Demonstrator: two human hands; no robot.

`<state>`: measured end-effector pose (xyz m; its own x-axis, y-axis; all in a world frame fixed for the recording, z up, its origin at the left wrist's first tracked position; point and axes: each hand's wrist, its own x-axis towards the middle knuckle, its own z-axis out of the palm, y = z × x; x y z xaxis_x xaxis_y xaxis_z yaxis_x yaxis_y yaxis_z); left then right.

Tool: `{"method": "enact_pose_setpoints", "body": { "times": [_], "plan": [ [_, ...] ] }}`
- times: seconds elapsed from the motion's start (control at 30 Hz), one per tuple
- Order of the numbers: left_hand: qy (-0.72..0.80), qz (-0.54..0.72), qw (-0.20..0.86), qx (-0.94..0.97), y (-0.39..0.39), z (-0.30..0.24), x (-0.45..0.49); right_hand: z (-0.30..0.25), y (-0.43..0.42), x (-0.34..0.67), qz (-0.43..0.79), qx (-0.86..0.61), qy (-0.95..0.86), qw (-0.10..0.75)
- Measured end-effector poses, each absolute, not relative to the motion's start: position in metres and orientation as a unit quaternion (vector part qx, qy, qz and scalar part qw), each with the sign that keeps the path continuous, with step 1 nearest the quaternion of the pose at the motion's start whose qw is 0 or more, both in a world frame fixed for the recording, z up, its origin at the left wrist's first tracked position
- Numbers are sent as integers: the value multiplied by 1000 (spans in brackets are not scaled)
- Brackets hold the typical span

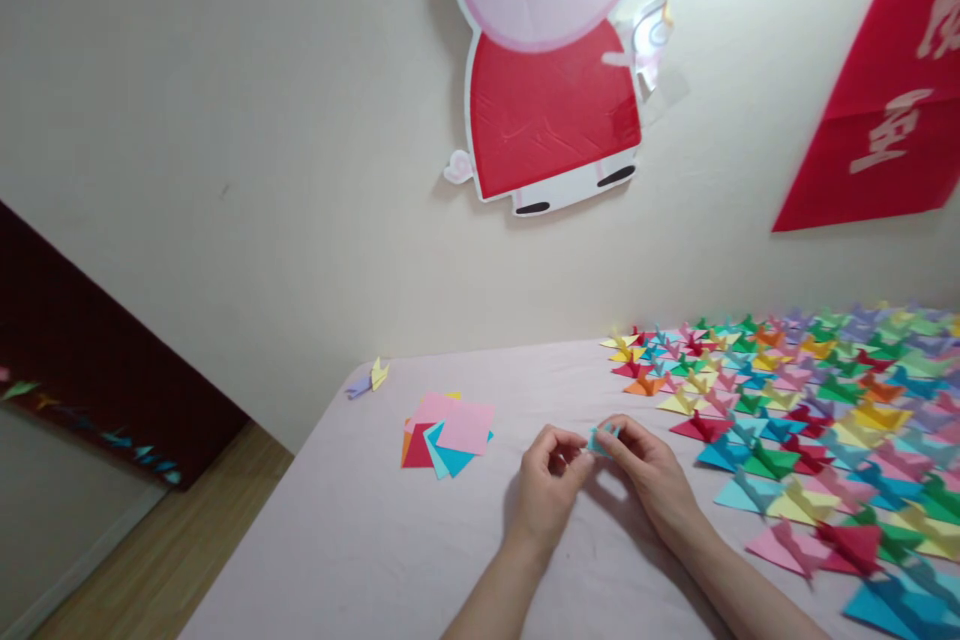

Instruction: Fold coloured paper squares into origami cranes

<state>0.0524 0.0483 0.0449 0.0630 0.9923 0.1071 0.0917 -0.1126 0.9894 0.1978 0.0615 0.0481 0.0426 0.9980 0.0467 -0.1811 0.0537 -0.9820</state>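
My left hand [546, 490] and my right hand [646, 472] meet over the pale pink table [360, 540], fingers pinched together. Between the fingertips sits a small folded piece of light blue paper [601, 437], mostly hidden by my fingers. To the left of my hands lies a loose stack of square coloured paper sheets [448, 434], pink on top, with red, orange and teal below.
Rows of folded paper figures [810, 420] in many colours cover the right side of the table. Two small folded pieces [369, 379] lie at the far left corner. A cartoon pig cutout [551, 70] and a red banner [885, 90] hang on the wall. Wooden floor [150, 560] lies left.
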Motion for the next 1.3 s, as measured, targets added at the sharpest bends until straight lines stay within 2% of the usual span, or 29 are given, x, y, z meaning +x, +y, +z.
{"method": "enact_pose_setpoints", "body": {
  "times": [0.2, 0.47, 0.73, 0.9, 1.07, 1.3],
  "plan": [
    [486, 516, 442, 550, 52, 38, 52, 45, 62, 198, 488, -410, -538, 552],
    [451, 523, 461, 557, 51, 43, 51, 40, 60, 202, 351, -431, -595, 581],
    [462, 542, 452, 537, 52, 34, 51, 42, 57, 202, 318, -419, -657, 541],
    [470, 542, 447, 534, 55, 30, 51, 42, 57, 200, 297, -416, -643, 570],
    [470, 540, 437, 544, 54, 31, 52, 40, 58, 198, 280, -425, -656, 557],
    [471, 545, 408, 561, 53, 36, 51, 39, 59, 199, 317, -443, -641, 540]
  ]
}}
